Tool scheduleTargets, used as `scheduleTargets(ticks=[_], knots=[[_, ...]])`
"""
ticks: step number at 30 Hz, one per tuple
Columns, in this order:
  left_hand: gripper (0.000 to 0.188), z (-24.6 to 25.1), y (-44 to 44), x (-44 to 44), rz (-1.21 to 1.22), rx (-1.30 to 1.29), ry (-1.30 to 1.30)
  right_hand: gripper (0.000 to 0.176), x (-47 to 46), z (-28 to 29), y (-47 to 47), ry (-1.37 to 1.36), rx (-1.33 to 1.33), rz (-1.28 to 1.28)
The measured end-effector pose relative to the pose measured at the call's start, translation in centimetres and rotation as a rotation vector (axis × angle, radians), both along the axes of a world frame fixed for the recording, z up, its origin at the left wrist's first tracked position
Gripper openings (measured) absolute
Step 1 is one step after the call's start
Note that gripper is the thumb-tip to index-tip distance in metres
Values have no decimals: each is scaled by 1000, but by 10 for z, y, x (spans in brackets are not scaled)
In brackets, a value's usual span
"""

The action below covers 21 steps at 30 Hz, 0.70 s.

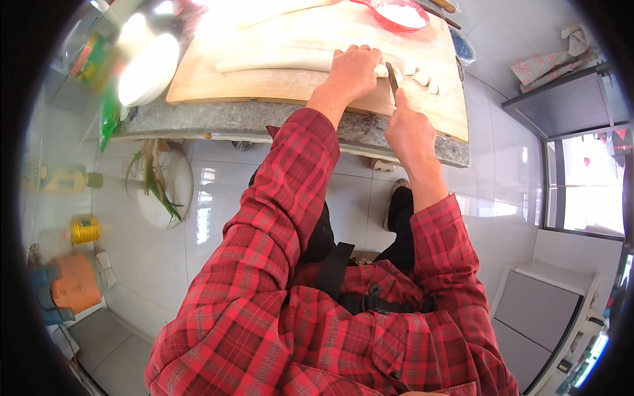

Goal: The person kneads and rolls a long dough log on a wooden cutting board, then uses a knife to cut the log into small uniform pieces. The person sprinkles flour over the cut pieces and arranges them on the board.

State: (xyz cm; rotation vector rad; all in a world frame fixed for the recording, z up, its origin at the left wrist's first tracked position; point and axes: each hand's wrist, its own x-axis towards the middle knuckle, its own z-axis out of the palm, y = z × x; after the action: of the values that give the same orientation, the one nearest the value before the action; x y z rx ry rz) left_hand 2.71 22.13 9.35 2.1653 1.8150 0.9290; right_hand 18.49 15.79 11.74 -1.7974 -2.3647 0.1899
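Note:
A long roll of pale dough (277,63) lies across a wooden board (282,88). Over its right end my left hand (355,72) rests with curled fingers, holding the roll. My right hand (410,129) grips a knife (392,81), its forefinger stretched along it. The blade stands at the cut end of the roll, just right of my left hand. Several small cut dough pieces (421,77) lie to the right of the knife. A second dough roll (292,7) lies farther back, partly lost in glare.
A red bowl of white powder (403,16) sits on the board's far right. White bowls (148,72) stand left of the board. The stone counter's edge (356,131) runs nearest me. Below left, green onions (156,183) lie on a round lid or tray (178,198).

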Motion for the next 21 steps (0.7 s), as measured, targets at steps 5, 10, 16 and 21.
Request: scheduleTargets(ticks=[5,10,16,21], knots=[[18,0,5,-8,47,29,-59,53,-2,3,-4,4,125,-66],[17,-1,12,-11,52,33,-65,53,-8,1,-4,59,226,88],[16,3,14,-10,52,-17,-68,54,-14,-6,-2,22,222,116],[17,1,16,-10,60,-36,-27,56,-18,-5,1,-36,171,106]])
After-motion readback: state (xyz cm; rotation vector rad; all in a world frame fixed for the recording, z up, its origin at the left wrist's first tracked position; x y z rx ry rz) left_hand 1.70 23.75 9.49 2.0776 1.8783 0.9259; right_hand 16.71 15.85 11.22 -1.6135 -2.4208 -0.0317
